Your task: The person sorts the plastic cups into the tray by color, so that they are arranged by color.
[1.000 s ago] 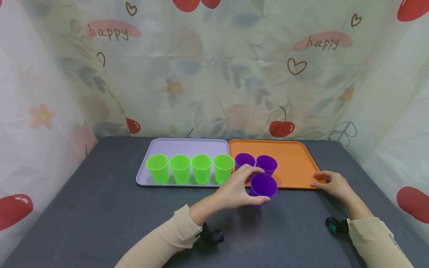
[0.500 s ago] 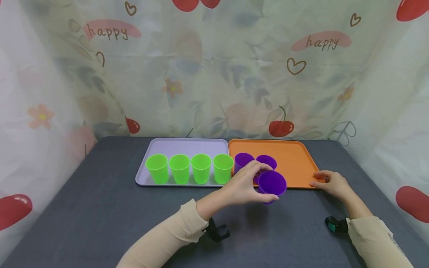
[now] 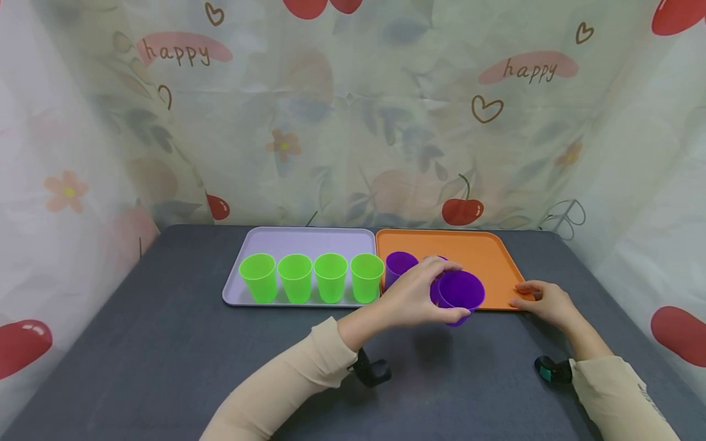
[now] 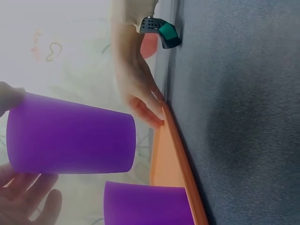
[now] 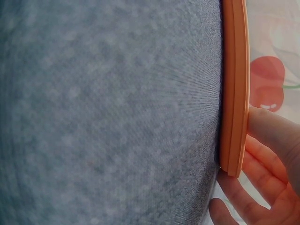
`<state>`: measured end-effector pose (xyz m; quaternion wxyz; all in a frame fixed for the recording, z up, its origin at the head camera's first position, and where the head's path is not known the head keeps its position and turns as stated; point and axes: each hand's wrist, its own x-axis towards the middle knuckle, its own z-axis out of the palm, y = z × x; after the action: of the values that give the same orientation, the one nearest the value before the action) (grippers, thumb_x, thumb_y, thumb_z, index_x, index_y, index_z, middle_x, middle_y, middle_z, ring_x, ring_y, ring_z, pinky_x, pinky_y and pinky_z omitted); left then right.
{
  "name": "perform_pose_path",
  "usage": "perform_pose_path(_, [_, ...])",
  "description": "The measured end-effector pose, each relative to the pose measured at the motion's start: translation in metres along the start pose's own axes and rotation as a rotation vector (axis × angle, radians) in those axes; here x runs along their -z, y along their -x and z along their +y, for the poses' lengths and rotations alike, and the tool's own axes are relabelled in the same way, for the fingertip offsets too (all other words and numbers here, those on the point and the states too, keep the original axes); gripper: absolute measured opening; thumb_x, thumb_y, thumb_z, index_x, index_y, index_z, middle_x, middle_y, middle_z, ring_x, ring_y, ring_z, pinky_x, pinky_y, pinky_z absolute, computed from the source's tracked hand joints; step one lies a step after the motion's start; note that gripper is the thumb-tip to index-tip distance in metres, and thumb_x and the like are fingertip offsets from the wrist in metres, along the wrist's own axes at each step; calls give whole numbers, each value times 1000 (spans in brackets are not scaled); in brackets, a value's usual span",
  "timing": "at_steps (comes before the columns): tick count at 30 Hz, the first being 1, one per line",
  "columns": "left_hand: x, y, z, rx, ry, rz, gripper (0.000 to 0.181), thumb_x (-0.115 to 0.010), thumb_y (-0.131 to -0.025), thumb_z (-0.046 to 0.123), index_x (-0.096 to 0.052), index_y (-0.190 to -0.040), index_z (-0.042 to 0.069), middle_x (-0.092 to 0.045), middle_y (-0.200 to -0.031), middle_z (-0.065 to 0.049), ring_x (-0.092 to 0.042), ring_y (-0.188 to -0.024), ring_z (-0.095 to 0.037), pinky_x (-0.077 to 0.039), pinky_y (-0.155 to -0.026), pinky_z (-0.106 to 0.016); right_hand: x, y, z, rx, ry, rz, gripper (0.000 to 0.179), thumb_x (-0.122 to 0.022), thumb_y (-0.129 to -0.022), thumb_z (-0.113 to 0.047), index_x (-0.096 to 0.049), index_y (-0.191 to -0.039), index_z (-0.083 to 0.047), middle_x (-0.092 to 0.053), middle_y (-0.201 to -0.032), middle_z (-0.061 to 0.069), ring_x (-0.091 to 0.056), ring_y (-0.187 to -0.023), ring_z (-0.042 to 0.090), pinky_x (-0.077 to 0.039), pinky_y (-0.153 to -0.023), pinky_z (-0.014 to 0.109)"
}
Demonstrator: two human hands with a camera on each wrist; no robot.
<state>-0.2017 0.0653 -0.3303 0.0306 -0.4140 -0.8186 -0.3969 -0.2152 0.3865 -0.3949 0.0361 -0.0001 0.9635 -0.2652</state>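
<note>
My left hand [image 3: 415, 295] grips a purple cup [image 3: 462, 293] near its rim, thumb in front and fingers behind, above the front edge of the orange tray [image 3: 474, 248]. In the left wrist view the held cup [image 4: 70, 136] hangs clear of the table. One purple cup [image 3: 399, 267] stands at the tray's left end. Another beside it is mostly hidden behind my hand and the held cup. At the tray's front right corner, my right hand [image 3: 551, 304] pinches the rim. The right wrist view shows its thumb on the rim [image 5: 234, 89] and fingers around the corner.
A lilac tray [image 3: 311, 239] adjoins the orange one on the left, with a row of several green cups [image 3: 331, 278] along its front. Both trays lie on a grey cloth-covered table [image 3: 138, 343]. A patterned curtain [image 3: 353, 122] surrounds the back and sides.
My left hand has carried the purple cup to the right and slightly back, over the orange tray's front edge, covering more of the second standing cup. My right hand has stayed put.
</note>
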Motion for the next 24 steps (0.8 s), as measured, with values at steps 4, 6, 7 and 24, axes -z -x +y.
perform_pose_path(4, [-2, -6, 0, 8, -18, -5, 64, -74, -76, 39, -50, -130, 13, -56, -120, 1, -51, -109, -8, -45, -85, -12, 0, 0, 0, -4, 0, -3, 62, -65, -85, -39, -52, -123, 9, -54, -124, 32, -52, -107, 47, -44, -89, 56])
perform_pose_path(6, [-3, -10, 0, 7, -35, -9, 64, -73, -77, 40, -50, -130, 15, -56, -122, 2, -51, -110, -7, -44, -86, -13, 0, 0, 0, -6, 1, -3, 62, -65, -85, -39, -52, -123, 9, -54, -123, 32, -52, -106, 47, -44, -89, 56])
perform_pose_path(7, [-3, -12, 0, 4, -45, -12, 63, -72, -77, 41, -50, -131, 16, -56, -123, 2, -51, -111, -8, -44, -87, -14, 0, 0, -1, -6, 2, -2, 62, -65, -85, -39, -52, -123, 9, -54, -123, 32, -53, -106, 47, -45, -89, 55])
perform_pose_path(24, [-15, -44, -3, -4, -215, -71, 63, -67, -82, 47, -48, -135, 18, -58, -130, 5, -53, -115, -11, -43, -98, -23, -1, -1, 1, -8, 7, 8, 61, -65, -85, -38, -53, -122, 9, -54, -123, 32, -54, -107, 48, -45, -89, 56])
